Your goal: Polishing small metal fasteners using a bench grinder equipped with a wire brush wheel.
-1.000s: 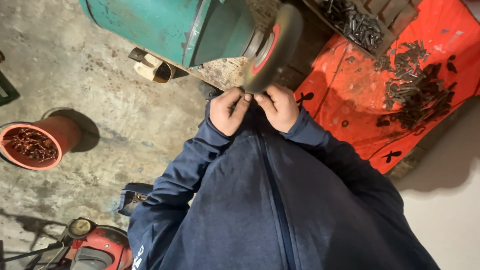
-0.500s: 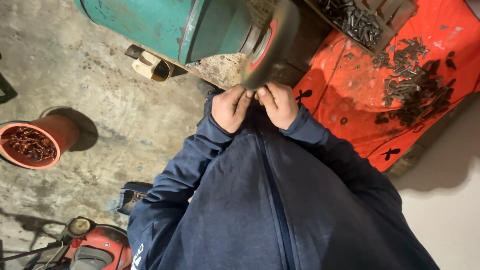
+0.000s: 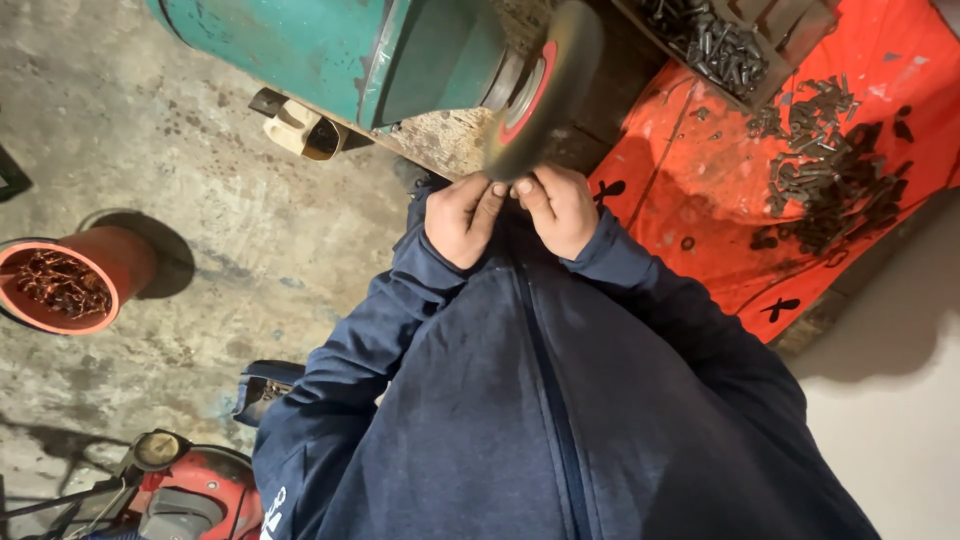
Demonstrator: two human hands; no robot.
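Here we hold both hands together at the lower rim of the wire wheel (image 3: 535,95), a dark disc with a red hub on the green bench grinder (image 3: 350,50). Our left hand (image 3: 462,218) and right hand (image 3: 560,208) press their fingertips together around something small; it is hidden between the fingers, so we cannot tell exactly what it is, though it is probably one of the small metal pieces, held just against the wheel. Such a piece would be hard, stiff and light, easily snatched by the wheel, so it wants a firm pinch at both ends, away from the bristles. To the right, dark bolts (image 3: 830,180) lie heaped on an orange sheet (image 3: 700,190), smooth and scuffed, with more in a wooden box (image 3: 715,45). A red round bucket (image 3: 100,270) of rusty pieces stands on the rough, stained concrete floor (image 3: 200,180).
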